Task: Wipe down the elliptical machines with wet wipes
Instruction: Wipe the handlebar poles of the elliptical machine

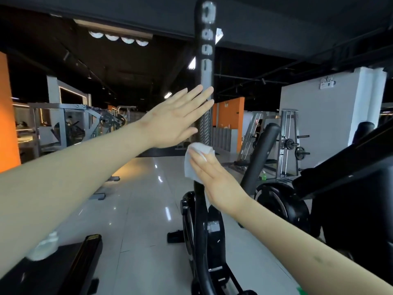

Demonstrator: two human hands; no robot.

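Note:
A tall black handlebar arm of the elliptical machine rises through the middle of the view, with a ribbed grip section and silver markings near its top. My right hand presses a white wet wipe flat against the arm just below the ribbed grip, fingers straight. My left hand is held up beside the grip with fingers spread and straight, fingertips at the bar; contact is unclear.
A second elliptical with a black handle stands at the right. A black machine part and a translucent bottle sit at the lower left. Glossy tiled floor runs ahead toward weight racks.

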